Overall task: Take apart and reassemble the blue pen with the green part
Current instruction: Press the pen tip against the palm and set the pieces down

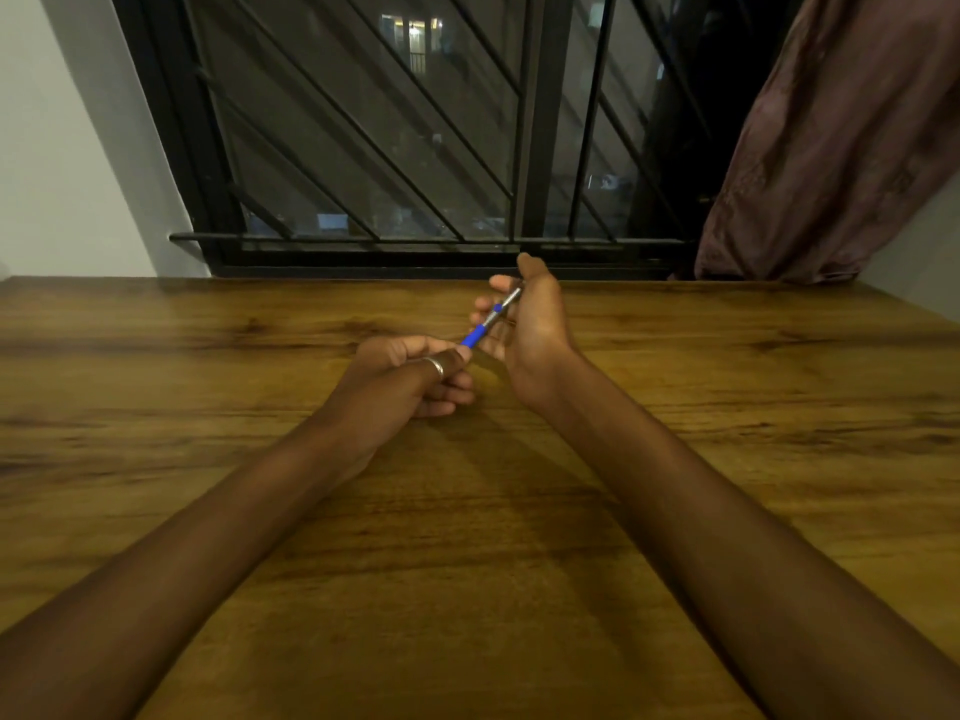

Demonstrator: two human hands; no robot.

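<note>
Blue pen (pixel 485 324) held above counter (pixel 727 459), spanning both hands. Long axis diagonal: blue grip end low and near, toward left hand (pixel 405 379); silver barrel end high and far, in right hand (pixel 524 319).

Left hand curled, thumb and forefinger pinching blue end; ring (pixel 435 364) on one finger. Right hand half cupped, fingertips closed on silver barrel.

Green part not discernible. Judgement: separation would run along pen axis, hands drawing apart. No obstruction near. Barred window (pixel 415 148) and curtain (pixel 831 148) well behind.

Blue pen (pixel 488 320), tilted, held aloft
</note>
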